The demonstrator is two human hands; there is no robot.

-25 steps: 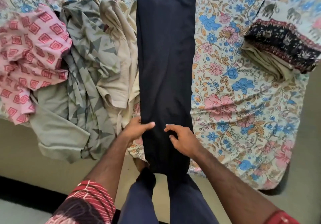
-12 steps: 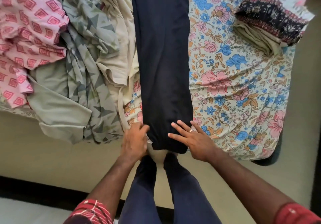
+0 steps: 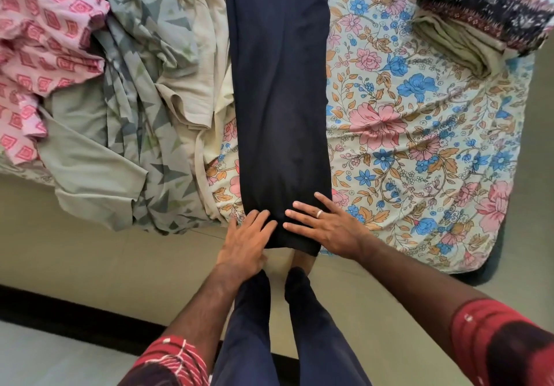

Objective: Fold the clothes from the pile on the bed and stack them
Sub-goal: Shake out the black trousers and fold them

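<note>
Navy garment (image 3: 278,92) lying as long folded strip down centre of frame on floral bed (image 3: 419,134), near end overhanging bed edge. Left hand (image 3: 244,243) and right hand (image 3: 326,229) pressing flat on that end, fingers straight and spread, ring on right. Unfolded pile (image 3: 99,86) sitting upper left, touching strip's left edge. Folded stack (image 3: 479,23) sitting upper right, well apart.

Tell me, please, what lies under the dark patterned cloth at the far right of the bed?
Under the dark patterned cloth sits a folded beige garment, only its layered edges showing. The rest of it, and anything beneath, is covered.
</note>
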